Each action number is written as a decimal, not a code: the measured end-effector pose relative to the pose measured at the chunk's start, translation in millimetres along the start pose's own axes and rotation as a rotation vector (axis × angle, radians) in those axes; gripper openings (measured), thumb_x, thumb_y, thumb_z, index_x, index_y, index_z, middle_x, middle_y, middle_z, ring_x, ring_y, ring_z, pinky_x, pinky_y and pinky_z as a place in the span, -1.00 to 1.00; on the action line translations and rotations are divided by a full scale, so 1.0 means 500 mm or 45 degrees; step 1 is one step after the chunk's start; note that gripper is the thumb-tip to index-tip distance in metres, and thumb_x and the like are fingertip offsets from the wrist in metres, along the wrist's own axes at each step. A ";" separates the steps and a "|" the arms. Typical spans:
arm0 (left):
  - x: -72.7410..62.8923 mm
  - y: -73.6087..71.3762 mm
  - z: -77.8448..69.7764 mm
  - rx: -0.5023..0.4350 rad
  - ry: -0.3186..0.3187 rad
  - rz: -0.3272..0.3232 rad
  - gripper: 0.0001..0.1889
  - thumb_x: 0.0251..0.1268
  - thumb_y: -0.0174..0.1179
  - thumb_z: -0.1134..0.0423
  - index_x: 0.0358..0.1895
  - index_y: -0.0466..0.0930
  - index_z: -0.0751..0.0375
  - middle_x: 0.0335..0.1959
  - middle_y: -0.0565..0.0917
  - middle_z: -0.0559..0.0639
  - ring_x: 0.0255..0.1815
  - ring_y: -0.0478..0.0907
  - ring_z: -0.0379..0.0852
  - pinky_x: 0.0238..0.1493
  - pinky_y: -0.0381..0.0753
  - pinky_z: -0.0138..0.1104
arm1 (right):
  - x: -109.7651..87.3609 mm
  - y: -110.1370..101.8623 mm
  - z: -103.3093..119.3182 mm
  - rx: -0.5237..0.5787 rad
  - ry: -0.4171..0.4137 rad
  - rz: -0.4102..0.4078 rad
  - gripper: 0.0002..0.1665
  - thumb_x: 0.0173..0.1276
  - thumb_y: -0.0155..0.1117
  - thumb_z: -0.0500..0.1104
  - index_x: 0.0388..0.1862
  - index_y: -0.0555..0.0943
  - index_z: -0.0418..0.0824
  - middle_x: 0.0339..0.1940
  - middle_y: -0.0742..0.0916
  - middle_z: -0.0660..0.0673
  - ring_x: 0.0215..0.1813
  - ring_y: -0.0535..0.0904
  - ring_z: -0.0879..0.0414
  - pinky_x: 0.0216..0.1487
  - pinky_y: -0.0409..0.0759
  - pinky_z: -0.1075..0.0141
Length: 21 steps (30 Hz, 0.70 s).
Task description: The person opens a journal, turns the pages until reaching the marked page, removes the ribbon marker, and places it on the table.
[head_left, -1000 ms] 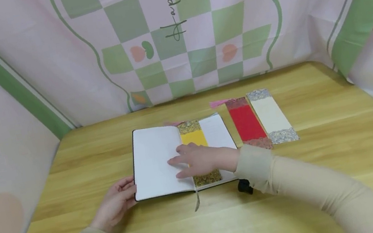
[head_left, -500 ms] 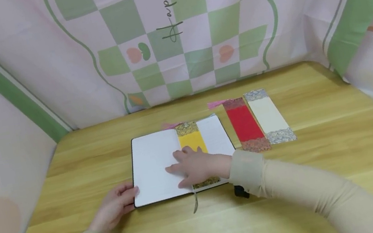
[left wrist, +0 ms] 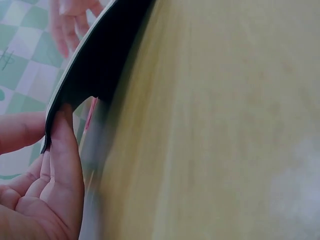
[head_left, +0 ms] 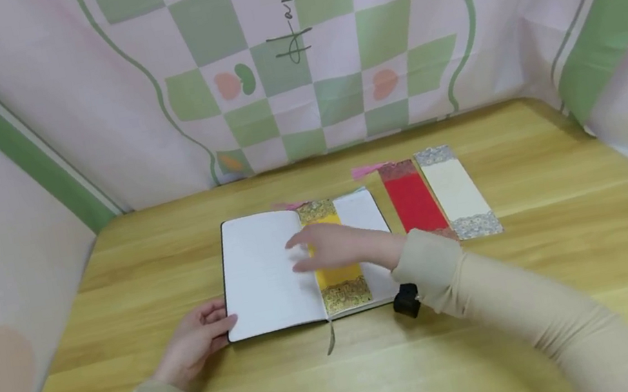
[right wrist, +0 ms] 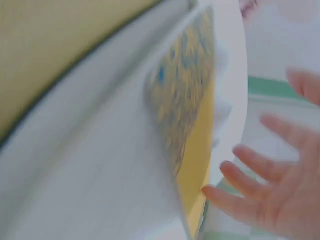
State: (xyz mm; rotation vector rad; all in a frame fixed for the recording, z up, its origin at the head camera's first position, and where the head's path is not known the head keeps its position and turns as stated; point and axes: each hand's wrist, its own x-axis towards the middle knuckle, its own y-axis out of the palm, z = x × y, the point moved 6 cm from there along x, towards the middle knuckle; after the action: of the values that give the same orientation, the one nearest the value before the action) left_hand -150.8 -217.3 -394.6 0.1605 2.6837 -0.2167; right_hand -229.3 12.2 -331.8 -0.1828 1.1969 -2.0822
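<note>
An open notebook (head_left: 269, 281) with white pages and a dark cover lies on the table. A yellow bookmark (head_left: 345, 294) with patterned ends rests along its centre fold, partly hidden by my right hand. My left hand (head_left: 197, 339) pinches the lower left edge of the notebook; in the left wrist view the thumb and fingers grip the dark cover (left wrist: 107, 57), which is lifted off the table there. My right hand (head_left: 332, 245) is over the bookmark. The right wrist view has its fingers (right wrist: 247, 180) spread, holding nothing, beside the yellow bookmark (right wrist: 195, 150).
To the notebook's right lie a red bookmark (head_left: 412, 200) with a pink tassel (head_left: 369, 171) and a cream bookmark (head_left: 457, 192) with grey patterned ends. A ribbon marker (head_left: 331, 339) hangs from the notebook's lower edge. A checked curtain (head_left: 295, 87) stands behind the wooden table (head_left: 347, 386).
My right hand has moved up the page and lifted, uncovering the bookmark's lower patterned end. The left hand keeps its hold on the notebook's edge.
</note>
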 end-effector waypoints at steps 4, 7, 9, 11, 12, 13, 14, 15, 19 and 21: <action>0.000 0.002 -0.001 -0.010 0.006 0.001 -0.50 0.34 0.08 0.41 0.26 0.17 0.52 -0.17 0.53 -0.06 -0.25 0.54 -0.31 -0.20 0.60 -0.43 | -0.010 -0.056 -0.058 0.250 0.265 -0.219 -0.37 0.34 0.17 0.02 0.31 0.39 -0.24 0.24 0.53 -0.29 0.23 0.46 -0.15 0.20 0.45 0.04; -0.001 0.002 -0.002 -0.014 0.008 0.006 -0.51 0.34 0.08 0.41 0.26 0.17 0.53 -0.19 0.54 -0.08 -0.26 0.54 -0.31 -0.20 0.60 -0.42 | -0.018 -0.074 -0.104 0.437 0.429 -0.243 -0.33 0.35 0.17 -0.01 0.37 0.30 -0.24 0.27 0.47 -0.32 0.22 0.45 -0.18 0.12 0.53 0.04; -0.002 0.002 -0.003 -0.013 0.002 0.002 -0.52 0.34 0.08 0.41 0.25 0.18 0.52 -0.20 0.55 -0.09 -0.27 0.55 -0.30 -0.21 0.61 -0.42 | -0.023 -0.077 -0.132 0.579 0.497 -0.208 -0.28 0.36 0.16 -0.02 0.41 0.21 -0.24 0.32 0.40 -0.33 0.25 0.42 -0.19 0.10 0.56 0.05; -0.003 0.003 -0.004 -0.006 0.001 0.001 -0.52 0.34 0.08 0.40 0.25 0.19 0.52 -0.21 0.55 -0.09 -0.27 0.55 -0.30 -0.21 0.61 -0.41 | -0.029 -0.074 -0.155 0.723 0.558 -0.173 -0.23 0.37 0.16 -0.03 0.45 0.12 -0.22 0.40 0.31 -0.31 0.31 0.35 -0.21 0.11 0.55 0.03; -0.004 0.003 -0.005 -0.004 0.001 0.000 -0.52 0.34 0.08 0.40 0.24 0.19 0.52 -0.21 0.55 -0.09 -0.27 0.55 -0.30 -0.21 0.61 -0.42 | -0.031 -0.072 -0.165 0.776 0.583 -0.158 -0.20 0.37 0.16 -0.02 0.46 0.08 -0.22 0.42 0.28 -0.31 0.34 0.33 -0.22 0.11 0.55 0.03; -0.005 0.003 -0.006 -0.003 0.000 -0.001 -0.53 0.34 0.08 0.41 0.24 0.20 0.52 -0.21 0.55 -0.09 -0.27 0.54 -0.30 -0.22 0.60 -0.42 | -0.034 -0.070 -0.173 0.828 0.604 -0.146 -0.18 0.37 0.17 -0.01 0.47 0.05 -0.22 0.43 0.25 -0.31 0.35 0.31 -0.23 0.10 0.55 0.03; -0.005 0.003 -0.006 -0.004 0.000 -0.001 -0.53 0.34 0.08 0.41 0.24 0.20 0.52 -0.21 0.55 -0.09 -0.27 0.54 -0.30 -0.22 0.60 -0.42 | -0.036 -0.068 -0.179 0.873 0.613 -0.135 -0.16 0.38 0.16 -0.02 0.47 0.02 -0.24 0.45 0.22 -0.32 0.37 0.29 -0.24 0.10 0.56 0.04; -0.006 0.003 -0.007 -0.006 0.001 -0.001 -0.53 0.34 0.08 0.41 0.24 0.20 0.52 -0.22 0.55 -0.10 -0.27 0.54 -0.30 -0.22 0.60 -0.42 | -0.037 -0.065 -0.183 0.918 0.623 -0.130 -0.15 0.38 0.16 -0.02 0.48 -0.01 -0.25 0.46 0.19 -0.32 0.38 0.27 -0.25 0.10 0.56 0.03; -0.008 0.006 -0.009 -0.033 0.005 0.009 -0.52 0.34 0.07 0.42 0.24 0.18 0.53 -0.25 0.55 -0.12 -0.29 0.54 -0.31 -0.24 0.60 -0.43 | -0.033 -0.055 -0.189 1.050 0.642 -0.114 -0.11 0.37 0.18 -0.05 0.49 -0.05 -0.24 0.48 0.13 -0.32 0.42 0.20 -0.24 0.13 0.54 0.04; -0.009 0.007 -0.011 -0.044 0.009 0.015 -0.51 0.34 0.07 0.42 0.25 0.16 0.54 -0.26 0.56 -0.13 -0.29 0.55 -0.32 -0.25 0.60 -0.44 | -0.029 -0.051 -0.187 1.081 0.649 -0.116 -0.09 0.35 0.22 -0.08 0.49 -0.07 -0.22 0.50 0.10 -0.29 0.43 0.19 -0.23 0.14 0.53 0.06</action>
State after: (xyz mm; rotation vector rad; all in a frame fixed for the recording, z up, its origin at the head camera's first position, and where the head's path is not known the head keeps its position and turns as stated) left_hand -148.5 -213.4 -388.3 0.1662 2.6908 -0.1664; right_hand -273.5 94.6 -360.8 0.7307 0.4583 -2.6101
